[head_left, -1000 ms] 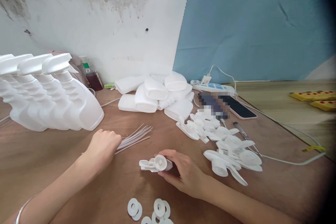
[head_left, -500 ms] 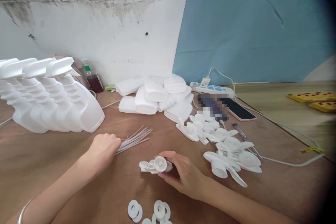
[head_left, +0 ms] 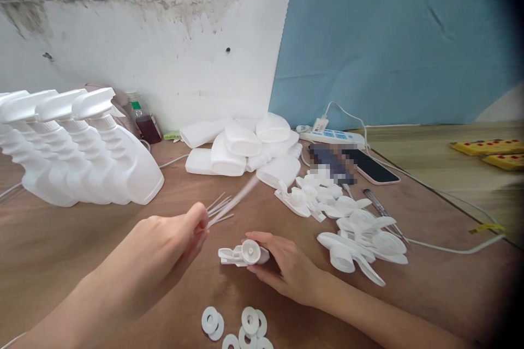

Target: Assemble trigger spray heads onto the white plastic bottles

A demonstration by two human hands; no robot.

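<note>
Between its thumb and fingers, my left hand (head_left: 174,248) pinches one end of a thin white tube (head_left: 237,196), which is raised, slanting up to the right and blurred by motion. Behind that hand lie several more thin tubes (head_left: 219,210) on the table. My right hand (head_left: 289,270) is closed around a white trigger spray head (head_left: 250,252), turned so its round cap opening with a small central stub faces up. Flat white washers (head_left: 249,320) lie in small overlapping groups at the near edge. To the right is a pile of other spray heads (head_left: 360,234).
White spray bottles (head_left: 135,169) with heads on stand in a row at left. Empty-necked or lying white bottles (head_left: 241,142) are heaped at the back. A power strip (head_left: 335,138), a phone (head_left: 374,166), a screwdriver-like tool (head_left: 380,207) and a white cable (head_left: 458,252) occupy the right side.
My left hand has come nearer and to the right, lifting one tube away from the bundle. My right hand with the spray head has stayed almost in place.
</note>
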